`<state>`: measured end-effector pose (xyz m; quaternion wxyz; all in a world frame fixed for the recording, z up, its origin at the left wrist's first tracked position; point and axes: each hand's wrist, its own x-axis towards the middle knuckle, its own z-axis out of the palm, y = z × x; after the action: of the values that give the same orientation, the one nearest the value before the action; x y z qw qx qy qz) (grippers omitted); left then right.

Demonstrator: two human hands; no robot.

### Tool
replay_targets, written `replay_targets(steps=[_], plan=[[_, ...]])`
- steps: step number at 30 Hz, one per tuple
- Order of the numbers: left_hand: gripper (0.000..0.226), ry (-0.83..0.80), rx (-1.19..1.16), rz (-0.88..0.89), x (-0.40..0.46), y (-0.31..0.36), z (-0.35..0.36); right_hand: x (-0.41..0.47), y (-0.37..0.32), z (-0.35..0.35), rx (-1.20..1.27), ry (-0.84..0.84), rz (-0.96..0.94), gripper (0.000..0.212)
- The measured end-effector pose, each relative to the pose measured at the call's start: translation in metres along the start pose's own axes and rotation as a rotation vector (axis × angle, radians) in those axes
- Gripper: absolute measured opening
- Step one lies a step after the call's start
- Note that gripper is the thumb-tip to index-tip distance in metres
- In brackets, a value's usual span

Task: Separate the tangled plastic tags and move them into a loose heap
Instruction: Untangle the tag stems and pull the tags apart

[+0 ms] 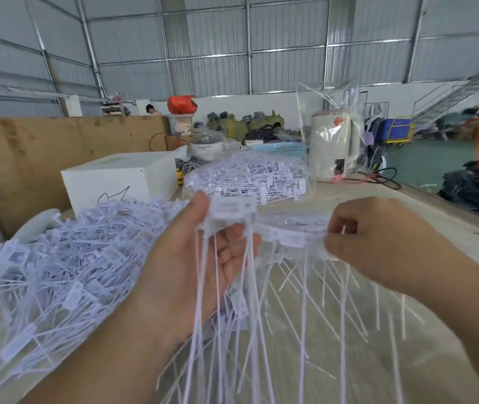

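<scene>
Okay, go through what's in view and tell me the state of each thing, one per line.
Left hand: palm up, thumb pinning a tag bundle.
Right hand: fingers curled, pinching tags.
Tag bundle: held between both hands, tails hanging down.
Loose heap: spread on the table's left.
Bagged tags: still packed in clear plastic.
White box: closed.

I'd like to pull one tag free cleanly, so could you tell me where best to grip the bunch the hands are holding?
Grip the bunch of tags by the flat label heads at the top, from the side, as the left hand does; the thin tails hang loose below and would slip.
</scene>
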<state>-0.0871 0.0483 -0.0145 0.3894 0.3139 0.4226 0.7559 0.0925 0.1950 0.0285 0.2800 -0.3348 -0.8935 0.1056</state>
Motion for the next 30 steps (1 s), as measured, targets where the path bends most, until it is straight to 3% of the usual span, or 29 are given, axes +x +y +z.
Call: replay_targets(steps=[3,6,8,11,12,14,16,17,20,24,28,30], plan=[[0.031,0.062,0.229,0.051,-0.001,-0.003,0.015,0.000,0.006,-0.007,-0.127,-0.200,0.092,0.016],[0.028,0.134,0.424,0.100,0.001,-0.001,0.021,-0.002,0.008,-0.001,-0.207,-0.363,0.140,0.013],[0.030,0.144,0.445,0.154,-0.001,0.001,0.019,-0.002,0.009,0.001,-0.290,-0.307,0.166,0.013],[0.040,0.151,0.484,0.231,-0.008,-0.004,0.017,0.000,0.011,0.002,-0.470,-0.047,0.069,0.022],[0.041,0.155,0.480,0.232,-0.010,-0.006,0.018,0.000,0.010,0.004,-0.390,0.049,-0.007,0.027],[0.044,0.122,0.488,0.217,-0.012,-0.010,0.024,-0.003,0.001,0.008,0.124,0.082,-0.110,0.028],[0.050,0.054,0.556,0.208,-0.013,-0.013,0.026,-0.010,-0.012,0.015,0.675,-0.189,-0.135,0.032],[0.050,0.018,0.586,0.213,-0.014,-0.014,0.027,-0.013,-0.016,0.022,0.754,-0.316,-0.178,0.036],[0.059,-0.047,0.622,0.216,-0.017,-0.013,0.025,-0.017,-0.020,0.032,0.737,-0.427,-0.318,0.031],[0.070,-0.053,0.523,0.187,-0.015,0.001,0.018,-0.008,-0.009,0.023,0.806,-0.434,-0.287,0.030],[0.007,-0.022,0.478,0.172,-0.014,0.011,0.018,-0.005,-0.004,0.016,0.775,-0.529,-0.317,0.045],[0.008,-0.081,0.530,0.145,-0.017,0.010,0.020,-0.008,-0.007,0.016,0.744,-0.578,-0.325,0.040]])
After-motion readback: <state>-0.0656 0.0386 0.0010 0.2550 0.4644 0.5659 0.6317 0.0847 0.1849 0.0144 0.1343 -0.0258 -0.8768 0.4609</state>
